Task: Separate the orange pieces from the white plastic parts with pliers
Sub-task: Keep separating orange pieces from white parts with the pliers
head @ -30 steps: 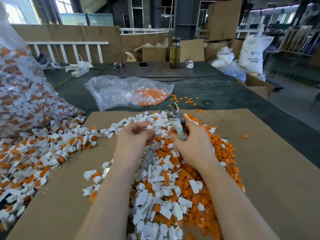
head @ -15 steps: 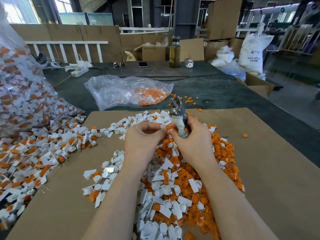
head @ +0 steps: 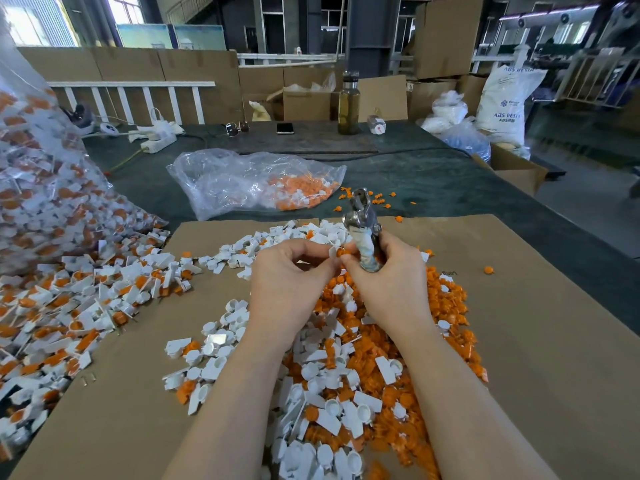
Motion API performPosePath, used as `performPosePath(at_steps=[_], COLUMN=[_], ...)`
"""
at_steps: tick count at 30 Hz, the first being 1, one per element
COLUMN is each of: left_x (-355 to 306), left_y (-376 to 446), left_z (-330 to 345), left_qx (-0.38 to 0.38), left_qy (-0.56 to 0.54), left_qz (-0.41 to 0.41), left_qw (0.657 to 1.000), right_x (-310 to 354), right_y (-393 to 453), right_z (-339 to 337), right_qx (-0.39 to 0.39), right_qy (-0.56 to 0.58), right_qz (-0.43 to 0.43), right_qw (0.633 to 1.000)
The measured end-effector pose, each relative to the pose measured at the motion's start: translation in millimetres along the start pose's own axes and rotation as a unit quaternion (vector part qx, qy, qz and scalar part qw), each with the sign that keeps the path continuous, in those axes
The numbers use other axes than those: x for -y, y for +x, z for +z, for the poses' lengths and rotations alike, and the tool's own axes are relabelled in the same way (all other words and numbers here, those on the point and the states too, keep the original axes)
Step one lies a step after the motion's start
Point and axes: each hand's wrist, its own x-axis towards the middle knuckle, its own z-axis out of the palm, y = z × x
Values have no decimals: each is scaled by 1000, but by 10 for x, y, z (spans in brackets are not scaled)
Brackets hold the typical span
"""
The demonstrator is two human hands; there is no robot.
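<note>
Table (head: 433, 188): dark green, spans the scene, carries everything below.
Cardboard (head: 540, 341): brown sheet over the near part of the table, under the loose parts.
Big bag (head: 38, 188): clear plastic, far left, bulging with joined white-and-orange parts; more of them spilled at its foot onto the cardboard's left edge.
Sack (head: 507, 102): white, printed "ABS", upright beyond the table's right far corner.
Small bag (head: 249, 183): clear, crumpled, lying past the cardboard; orange pieces gathered in its right end.
Pile (head: 346, 375): mixed white parts and orange pieces, centre of the cardboard, under and between both forearms; orange thicker toward the right.
Bottle (head: 348, 105): dark glass, upright at the far edge of the table.
Left hand (head: 287, 282): raised above the pile, fingers curled, thumb and forefinger pinching a small white-and-orange part (head: 337, 252).
Right hand (head: 391, 282): just beside the left, fingertips meeting at the same part, remaining fingers wrapped round the pliers' handle.
Pliers (head: 363, 230): metal head pointing up and away, handle taped; jaw position hard to read.
Phone (head: 285, 128): dark, flat, left of the bottle.
Strays (head: 377, 199): a few orange pieces scattered on the green surface behind the pliers; one more alone on the cardboard at right (head: 488, 270).
</note>
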Motion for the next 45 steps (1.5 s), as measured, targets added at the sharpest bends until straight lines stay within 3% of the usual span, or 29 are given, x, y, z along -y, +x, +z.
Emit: performPosePath(at_steps=[10, 25, 34, 39, 45], left_x=[12, 41, 30, 19, 16], left_y=[3, 28, 44, 35, 30], left_z=[9, 41, -48, -74, -47], left_qx=[11, -34, -42, -31, -38], left_qy=[26, -9, -157, -197, -123], left_qz=[31, -17, -45, -33, -22], left_qw=[999, 999, 986, 979, 991], right_x=[11, 4, -35, -31, 7], right_y=[-7, 11, 34, 29, 5], right_z=[1, -14, -131, -141, -57], right_qx=[3, 78, 126, 178, 105], right_qy=[-12, 11, 78, 52, 50], right_qz=[-7, -14, 23, 15, 3], right_qw=[1000, 997, 989, 983, 993])
